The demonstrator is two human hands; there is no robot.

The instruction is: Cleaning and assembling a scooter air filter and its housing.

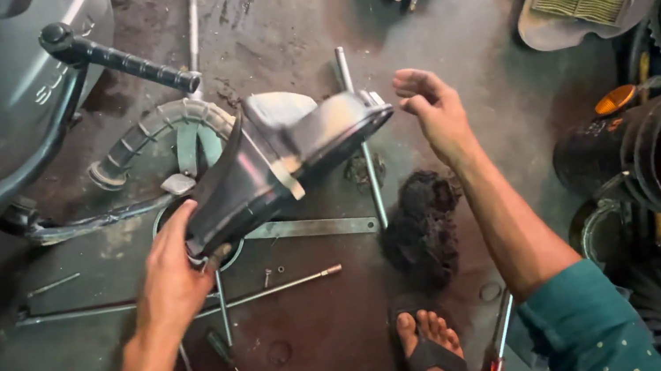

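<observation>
While left hand point(172, 279) grips black plastic housing point(274, 168) by narrow lower end, fingers wrapped around it, part held tilted above oily floor point(331, 346), wide open end toward right. Right hand point(430, 111) empty, fingers loosely curled, just beside housing's wide end, not touching. Ribbed hose point(148, 135) behind housing. Long metal rods point(276, 288) and flat bracket point(311, 229) on floor beneath. Dark greasy rag point(423, 228) beside right forearm. Sandalled foot point(430, 352) at floor's lower edge.
</observation>
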